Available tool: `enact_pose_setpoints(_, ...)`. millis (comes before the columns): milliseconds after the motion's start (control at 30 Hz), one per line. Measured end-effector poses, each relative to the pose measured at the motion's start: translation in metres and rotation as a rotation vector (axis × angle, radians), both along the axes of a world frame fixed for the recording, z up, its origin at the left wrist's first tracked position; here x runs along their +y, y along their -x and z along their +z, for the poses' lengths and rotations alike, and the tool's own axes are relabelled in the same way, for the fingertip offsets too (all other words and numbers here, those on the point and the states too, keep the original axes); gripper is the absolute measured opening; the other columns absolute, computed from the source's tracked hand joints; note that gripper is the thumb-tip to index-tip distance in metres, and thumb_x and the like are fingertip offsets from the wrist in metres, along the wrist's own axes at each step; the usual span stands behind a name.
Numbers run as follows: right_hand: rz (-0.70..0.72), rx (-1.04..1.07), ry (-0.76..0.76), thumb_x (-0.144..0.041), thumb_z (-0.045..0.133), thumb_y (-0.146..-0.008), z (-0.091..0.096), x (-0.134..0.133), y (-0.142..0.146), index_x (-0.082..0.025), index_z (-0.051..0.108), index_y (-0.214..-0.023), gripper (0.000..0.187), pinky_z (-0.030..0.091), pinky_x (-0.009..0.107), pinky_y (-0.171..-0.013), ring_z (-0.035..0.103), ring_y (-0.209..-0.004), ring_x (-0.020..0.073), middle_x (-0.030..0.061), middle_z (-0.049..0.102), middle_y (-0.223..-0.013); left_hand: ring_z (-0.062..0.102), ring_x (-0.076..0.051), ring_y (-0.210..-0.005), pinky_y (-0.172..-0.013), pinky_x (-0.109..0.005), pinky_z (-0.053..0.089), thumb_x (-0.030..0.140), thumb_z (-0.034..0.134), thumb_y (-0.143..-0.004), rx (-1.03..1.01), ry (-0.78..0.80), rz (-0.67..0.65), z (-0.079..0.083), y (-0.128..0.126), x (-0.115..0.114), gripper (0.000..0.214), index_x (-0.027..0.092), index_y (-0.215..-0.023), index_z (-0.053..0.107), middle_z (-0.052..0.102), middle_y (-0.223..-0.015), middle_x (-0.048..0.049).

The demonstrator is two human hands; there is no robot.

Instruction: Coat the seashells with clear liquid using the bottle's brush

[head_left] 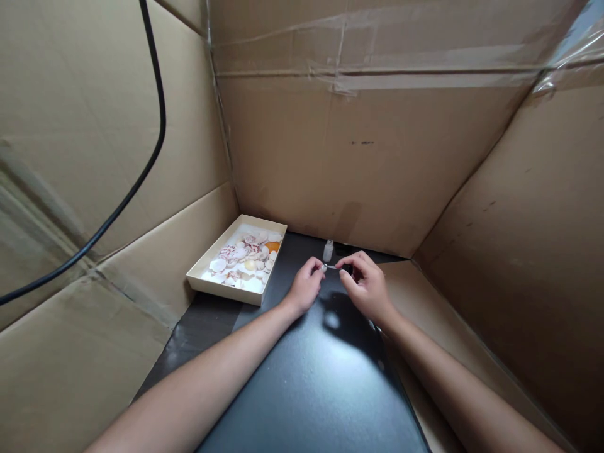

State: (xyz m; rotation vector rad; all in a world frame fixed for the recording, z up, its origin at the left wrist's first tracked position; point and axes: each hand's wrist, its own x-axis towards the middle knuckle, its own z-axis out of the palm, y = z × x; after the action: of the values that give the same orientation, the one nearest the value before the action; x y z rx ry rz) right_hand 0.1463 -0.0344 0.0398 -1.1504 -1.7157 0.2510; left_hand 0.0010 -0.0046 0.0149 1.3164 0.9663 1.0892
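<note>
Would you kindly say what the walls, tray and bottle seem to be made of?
Walls: matte brown cardboard, by the folds and tape.
Tray: smooth, cream; thin straight sides suggest card or plastic.
Bottle: whitish, translucent-looking, so plastic or glass.

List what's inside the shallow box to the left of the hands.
The box holds pale and reddish shells, some overlapping, plus an orange piece, on a white bottom. Whatever lies beneath the shells is covered.

The bare left arm (207, 376) slants up from the lower left of the frame, the right arm (438, 365) from the lower right; near the centre, left grip (306, 286) and right grip (367, 284) face each other, pinching.
</note>
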Motion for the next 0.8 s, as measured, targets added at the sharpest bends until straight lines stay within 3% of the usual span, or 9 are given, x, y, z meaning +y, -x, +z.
enact_pose_setpoints(200, -0.087, -0.024, 0.059, -0.018, 0.056, -0.074, -0.0008, 0.0027, -0.0017, -0.019, 0.066, -0.080, 0.012, 0.039, 0.026, -0.056, 0.046, -0.058, 0.0109, 0.0003, 0.053, -0.076, 0.031, -0.002, -0.036, -0.034, -0.017, 0.022, 0.030, 0.045, -0.084, -0.028, 0.042, -0.003, 0.0005, 0.0002, -0.0012, 0.014, 0.019, -0.076, 0.041, 0.044, -0.065, 0.0077)
enact_pose_setpoints(433, 0.026, 0.003, 0.014, -0.019, 0.054, -0.078, 0.0013, -0.0012, 0.0009, -0.019, 0.066, -0.084, 0.013, 0.038, 0.025, -0.055, 0.044, -0.057, 0.0105, 0.0000, 0.052, -0.076, 0.035, -0.002, -0.035, -0.032, -0.016, 0.025, 0.030, 0.046, -0.082, -0.065, 0.023, -0.009, 0.0003, 0.0008, -0.0014, 0.013, 0.019, -0.077, 0.041, 0.048, -0.069, 0.0068)
enact_pose_setpoints(800, -0.035, -0.031, 0.001, -0.018, 0.056, -0.077, 0.0010, -0.0003, -0.0012, -0.019, 0.066, -0.082, 0.011, 0.038, 0.025, -0.056, 0.045, -0.057, 0.0104, -0.0001, 0.051, -0.076, 0.037, -0.001, -0.036, -0.032, -0.016, 0.028, 0.036, 0.049, -0.080, -0.079, 0.002, -0.031, -0.0009, 0.0021, -0.0012, 0.019, 0.019, -0.076, 0.042, 0.051, -0.072, 0.0060)
